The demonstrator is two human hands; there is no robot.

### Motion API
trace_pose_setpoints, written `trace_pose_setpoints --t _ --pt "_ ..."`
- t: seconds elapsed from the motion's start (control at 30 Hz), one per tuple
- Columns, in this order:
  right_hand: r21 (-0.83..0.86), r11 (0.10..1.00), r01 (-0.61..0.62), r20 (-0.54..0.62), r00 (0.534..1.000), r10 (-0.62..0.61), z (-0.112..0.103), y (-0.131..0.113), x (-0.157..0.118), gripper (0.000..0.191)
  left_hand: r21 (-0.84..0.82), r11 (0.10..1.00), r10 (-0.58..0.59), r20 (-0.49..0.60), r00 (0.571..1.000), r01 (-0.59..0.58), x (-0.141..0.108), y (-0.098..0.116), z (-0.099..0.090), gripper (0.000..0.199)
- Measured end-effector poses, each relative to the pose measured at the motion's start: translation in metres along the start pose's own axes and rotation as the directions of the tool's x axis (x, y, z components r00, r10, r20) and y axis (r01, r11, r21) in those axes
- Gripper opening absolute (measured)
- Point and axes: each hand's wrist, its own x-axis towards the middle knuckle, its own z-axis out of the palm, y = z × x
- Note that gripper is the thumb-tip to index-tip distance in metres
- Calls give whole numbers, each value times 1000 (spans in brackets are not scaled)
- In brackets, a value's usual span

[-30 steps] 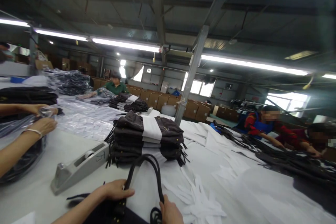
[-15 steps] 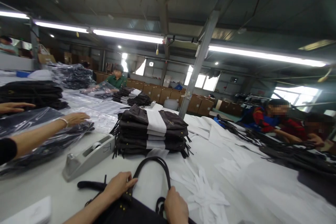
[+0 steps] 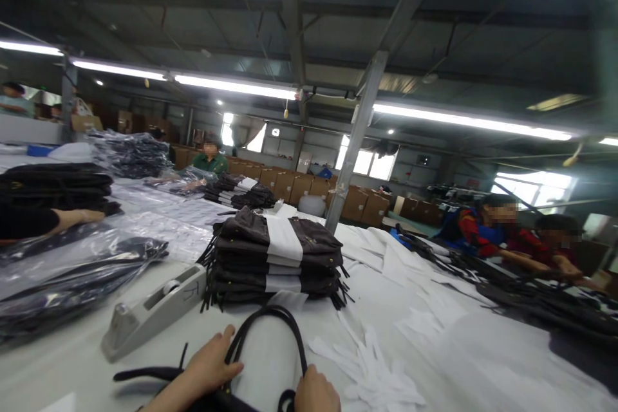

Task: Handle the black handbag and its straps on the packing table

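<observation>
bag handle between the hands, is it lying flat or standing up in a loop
Standing up: the bag handle arches above the table, left hand and right hand at its ends.

Low at the bottom edge of the frame: left hand [image 3: 211, 364] palm down, fingers spread forward, forearm running off toward the lower left. Right hand [image 3: 316, 393] just right of centre, curled into a loose fist, knuckles up, partly cut off.

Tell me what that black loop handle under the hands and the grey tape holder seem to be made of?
The handle looks like black leather or a leather-like material: a smooth, dull, bendy strap arching between the left hand and right hand. The tape dispenser looks like hard grey plastic or painted metal, with a rigid moulded body and matt finish; which one is unclear.
</observation>
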Motion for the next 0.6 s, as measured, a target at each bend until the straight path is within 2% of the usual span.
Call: trace_pose_setpoints --t 0.07,0.1,0.13,0.2,0.3,0.4,0.5,0.57,0.6 --pt "116 991 -70 67 996 63 -3 1 11 28 -35 997 -64 -9 998 63 12 7 4 90" --pt "186 977 -100 106 991 81 -5 1 18 24 -58 993 -99 -4 995 98 20 12 6 94" --pt "257 958 -123 143 986 89 -8 0 25 19 -83 988 -133 8 991 133 28 16 6 91" --pt "401 902 -160 208 975 81 -12 -4 38 13 -131 973 -185 46 982 189 42 24 7 74" --pt "577 798 -174 240 970 37 -21 -11 53 22 -261 935 -209 150 966 242 57 36 0 42" --pt "676 732 -86 135 991 -8 -33 -15 54 32 -455 869 -92 240 966 196 63 53 -26 33" --pt "714 696 76 -16 996 -93 -45 -18 38 33 -615 785 123 265 956 70 63 83 -71 41" --pt "715 680 162 -72 985 -159 -53 -21 25 32 -678 735 263 281 923 -3 58 112 -106 54" --pt "713 675 189 -81 979 -189 -57 -20 20 32 -666 745 361 353 863 -39 53 128 -121 61"
